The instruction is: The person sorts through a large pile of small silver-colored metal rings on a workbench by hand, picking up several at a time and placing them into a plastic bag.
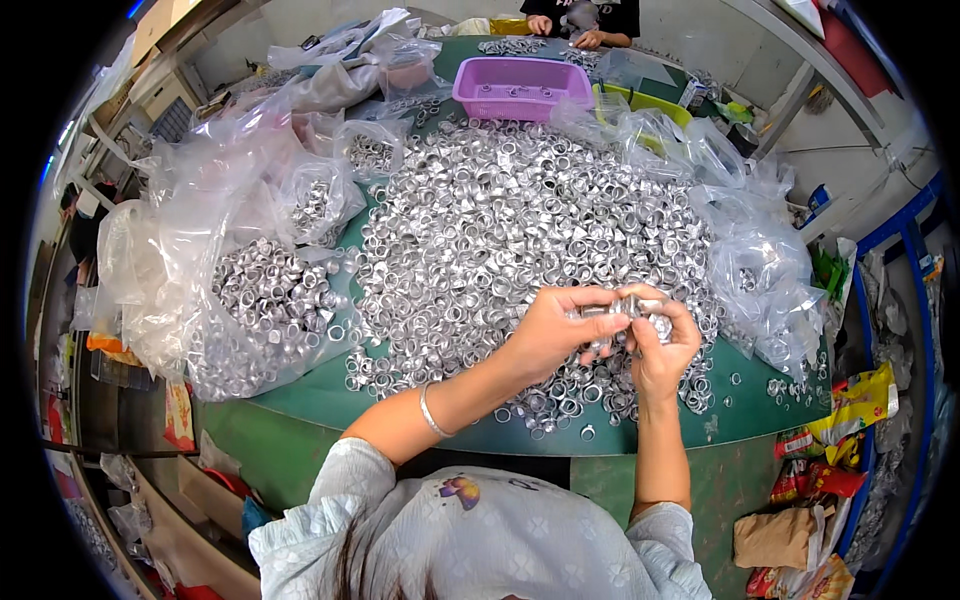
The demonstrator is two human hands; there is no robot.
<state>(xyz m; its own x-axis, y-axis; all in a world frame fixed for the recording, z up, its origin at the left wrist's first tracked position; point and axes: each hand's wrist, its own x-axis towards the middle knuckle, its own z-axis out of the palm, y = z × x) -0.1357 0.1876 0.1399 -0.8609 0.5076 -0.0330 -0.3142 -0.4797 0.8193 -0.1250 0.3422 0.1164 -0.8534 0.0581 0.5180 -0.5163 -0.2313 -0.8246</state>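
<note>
Silver metal pieces (632, 308), small and shiny, sit pinched between the two hands just above the near edge of the heap, and little of them can be made out: fingers cover most of them, and whether it is one piece or several pressed together cannot be told. Left hand (552, 333) comes in from the lower left with a thin bangle (431, 412) on the wrist; its fingers are curled over and closed on the left end of the pieces, the thumb tucked underneath and out of sight. Right hand (662, 345) rises from below, fingers bent inward and closed on the right end, so that both hands meet and touch around the same small cluster. Beneath them a wide heap of silver rings and caps (500, 220) covers the middle of the green table (300, 390), with loose ones scattered up to the near rim. Clear plastic bags (250, 300) hold more of the same parts on the left; further bags (760, 270) lie crumpled on the right, their contents hard to see through the folds. A pink plastic basket (520, 85) stands at the far side, and beyond it another person's hands (565, 32) show, the rest of that person cut off by the upper edge.
</note>
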